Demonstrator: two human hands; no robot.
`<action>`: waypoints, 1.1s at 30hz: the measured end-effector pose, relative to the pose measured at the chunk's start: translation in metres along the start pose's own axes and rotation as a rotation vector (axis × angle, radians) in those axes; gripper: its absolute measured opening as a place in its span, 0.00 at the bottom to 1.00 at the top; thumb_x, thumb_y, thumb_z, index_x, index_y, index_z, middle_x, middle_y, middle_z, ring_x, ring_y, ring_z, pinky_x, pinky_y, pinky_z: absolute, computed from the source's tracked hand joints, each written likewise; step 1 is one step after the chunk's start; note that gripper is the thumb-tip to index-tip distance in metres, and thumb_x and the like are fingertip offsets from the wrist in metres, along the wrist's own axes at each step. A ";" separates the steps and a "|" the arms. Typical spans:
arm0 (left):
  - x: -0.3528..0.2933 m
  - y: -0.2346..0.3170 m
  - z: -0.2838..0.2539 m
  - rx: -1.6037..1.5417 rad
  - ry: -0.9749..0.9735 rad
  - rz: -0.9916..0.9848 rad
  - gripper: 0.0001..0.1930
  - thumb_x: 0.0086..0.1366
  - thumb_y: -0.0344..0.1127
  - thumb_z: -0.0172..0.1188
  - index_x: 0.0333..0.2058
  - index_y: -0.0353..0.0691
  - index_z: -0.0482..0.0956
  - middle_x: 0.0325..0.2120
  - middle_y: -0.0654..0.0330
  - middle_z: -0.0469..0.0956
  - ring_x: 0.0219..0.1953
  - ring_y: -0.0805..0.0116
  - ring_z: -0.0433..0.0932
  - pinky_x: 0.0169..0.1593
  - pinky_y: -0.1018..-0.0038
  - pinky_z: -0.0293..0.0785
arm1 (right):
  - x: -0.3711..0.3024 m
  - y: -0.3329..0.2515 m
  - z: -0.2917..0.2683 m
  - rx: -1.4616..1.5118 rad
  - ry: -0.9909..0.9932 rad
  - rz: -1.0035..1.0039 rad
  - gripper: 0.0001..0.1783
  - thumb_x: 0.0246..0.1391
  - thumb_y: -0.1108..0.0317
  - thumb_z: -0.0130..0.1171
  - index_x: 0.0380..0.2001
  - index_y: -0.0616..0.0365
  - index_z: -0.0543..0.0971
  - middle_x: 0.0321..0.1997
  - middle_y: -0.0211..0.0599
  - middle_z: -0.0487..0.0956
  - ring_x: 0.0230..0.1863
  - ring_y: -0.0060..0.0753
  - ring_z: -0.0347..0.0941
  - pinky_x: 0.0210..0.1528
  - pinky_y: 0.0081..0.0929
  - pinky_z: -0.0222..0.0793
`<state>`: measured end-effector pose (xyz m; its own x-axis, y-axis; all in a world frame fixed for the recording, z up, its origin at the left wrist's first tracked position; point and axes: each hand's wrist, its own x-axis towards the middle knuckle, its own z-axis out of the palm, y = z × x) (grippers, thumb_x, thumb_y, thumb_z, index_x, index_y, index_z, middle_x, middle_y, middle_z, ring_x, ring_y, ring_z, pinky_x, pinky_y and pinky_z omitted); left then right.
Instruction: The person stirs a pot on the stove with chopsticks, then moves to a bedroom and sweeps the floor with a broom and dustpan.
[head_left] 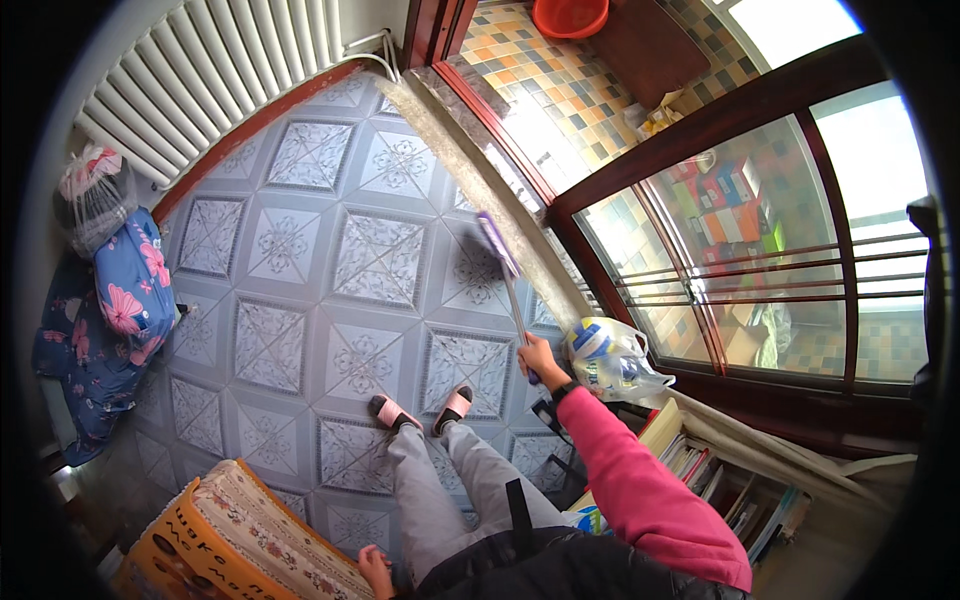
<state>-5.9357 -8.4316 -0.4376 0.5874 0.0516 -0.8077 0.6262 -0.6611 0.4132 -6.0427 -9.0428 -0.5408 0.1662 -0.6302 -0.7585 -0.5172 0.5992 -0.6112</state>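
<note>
My right hand [540,362] is closed round the upper part of a long handle, a dark watch or band on its wrist. The handle belongs to a broom with a narrow purple and white head [497,243]. That head rests on the patterned grey-blue tile floor [375,258], close against the pale stone door sill [455,165]. Low in the view, my left hand [377,572] hangs loosely beside my leg with nothing visible in it, its fingers slightly bent and partly hidden. It is nearest to a seat with a floral cover [275,510].
Beside my right arm are a plastic bag with a blue and white ball [610,355] and a shelf of books [715,485]. A glazed wooden door [850,250] stands at right. Flowered blue bundles [125,310] lie at left, below a white radiator [215,65].
</note>
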 end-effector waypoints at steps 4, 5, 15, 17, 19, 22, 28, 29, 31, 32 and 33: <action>0.021 -0.016 -0.023 0.040 0.048 -0.061 0.08 0.63 0.36 0.47 0.38 0.42 0.72 0.21 0.63 0.72 0.16 0.74 0.70 0.16 0.78 0.62 | 0.042 0.041 0.100 0.199 -0.074 0.063 0.07 0.49 0.67 0.54 0.28 0.58 0.73 0.19 0.39 0.74 0.21 0.40 0.74 0.22 0.41 0.68; 0.024 -0.017 -0.030 0.017 0.059 -0.100 0.08 0.63 0.36 0.48 0.38 0.42 0.72 0.22 0.63 0.72 0.16 0.74 0.70 0.16 0.78 0.61 | 0.034 0.053 0.149 -0.611 0.146 -0.137 0.10 0.47 0.68 0.56 0.32 0.62 0.74 0.24 0.48 0.77 0.28 0.50 0.76 0.28 0.41 0.71; 0.059 0.023 -0.069 -0.174 0.092 -0.203 0.11 0.60 0.42 0.52 0.38 0.45 0.72 0.22 0.63 0.73 0.17 0.71 0.71 0.17 0.75 0.62 | -0.129 0.013 0.329 -0.040 -0.530 0.268 0.16 0.49 0.72 0.56 0.43 0.61 0.73 0.15 0.37 0.70 0.12 0.30 0.69 0.13 0.30 0.64; 0.060 0.033 -0.078 -0.192 0.053 -0.182 0.11 0.59 0.43 0.52 0.38 0.46 0.72 0.22 0.63 0.73 0.17 0.71 0.71 0.17 0.75 0.63 | -0.103 -0.020 0.314 0.253 -0.613 0.565 0.21 0.49 0.75 0.55 0.50 0.59 0.71 0.15 0.33 0.68 0.10 0.23 0.63 0.11 0.26 0.59; 0.067 0.047 -0.071 -0.207 0.063 -0.219 0.11 0.59 0.43 0.52 0.39 0.47 0.72 0.22 0.63 0.73 0.17 0.70 0.71 0.17 0.75 0.63 | -0.098 -0.051 0.275 0.118 -0.636 0.396 0.28 0.50 0.75 0.54 0.57 0.57 0.66 0.15 0.30 0.66 0.09 0.20 0.57 0.11 0.21 0.55; 0.073 0.067 -0.071 -0.191 0.084 -0.229 0.11 0.59 0.40 0.51 0.39 0.45 0.72 0.22 0.62 0.72 0.18 0.70 0.71 0.17 0.75 0.63 | -0.087 -0.098 0.216 0.047 -0.552 0.314 0.33 0.50 0.76 0.53 0.61 0.53 0.61 0.17 0.30 0.67 0.11 0.20 0.59 0.11 0.22 0.55; 0.092 0.098 -0.045 -0.166 0.188 -0.161 0.07 0.57 0.30 0.46 0.31 0.38 0.72 0.20 0.58 0.71 0.18 0.68 0.69 0.19 0.75 0.64 | 0.006 -0.159 0.115 -0.002 -0.122 0.148 0.34 0.49 0.77 0.52 0.61 0.53 0.61 0.16 0.30 0.68 0.12 0.21 0.61 0.12 0.23 0.60; 0.090 0.106 -0.042 -0.135 0.243 -0.121 0.05 0.55 0.28 0.46 0.28 0.38 0.72 0.19 0.59 0.70 0.18 0.68 0.69 0.19 0.74 0.63 | 0.034 -0.166 0.108 0.018 -0.059 0.122 0.34 0.49 0.78 0.52 0.62 0.55 0.60 0.16 0.31 0.68 0.12 0.22 0.62 0.12 0.23 0.60; 0.081 0.132 -0.016 -0.105 0.356 -0.043 0.05 0.52 0.25 0.47 0.21 0.38 0.72 0.15 0.59 0.69 0.17 0.68 0.68 0.19 0.73 0.62 | 0.093 -0.182 0.105 0.024 0.010 0.104 0.33 0.50 0.79 0.49 0.61 0.56 0.59 0.14 0.31 0.67 0.11 0.23 0.63 0.12 0.24 0.61; 0.079 0.151 -0.005 -0.017 0.356 0.029 0.05 0.50 0.24 0.47 0.20 0.38 0.72 0.14 0.59 0.68 0.17 0.68 0.68 0.19 0.73 0.62 | 0.118 -0.184 0.117 -0.037 0.071 0.071 0.27 0.48 0.78 0.51 0.54 0.59 0.65 0.17 0.38 0.71 0.15 0.31 0.69 0.16 0.29 0.65; 0.085 0.176 0.010 0.066 0.353 0.107 0.05 0.49 0.24 0.47 0.19 0.38 0.71 0.13 0.59 0.67 0.16 0.68 0.67 0.19 0.73 0.62 | 0.140 -0.189 0.127 -0.113 0.165 0.087 0.21 0.46 0.76 0.52 0.47 0.61 0.70 0.19 0.44 0.74 0.19 0.39 0.74 0.20 0.34 0.70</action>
<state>-5.7806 -8.5512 -0.4378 0.7953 0.2268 -0.5622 0.5241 -0.7232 0.4498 -5.8148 -9.1821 -0.5603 -0.0184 -0.6563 -0.7543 -0.6158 0.6018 -0.5086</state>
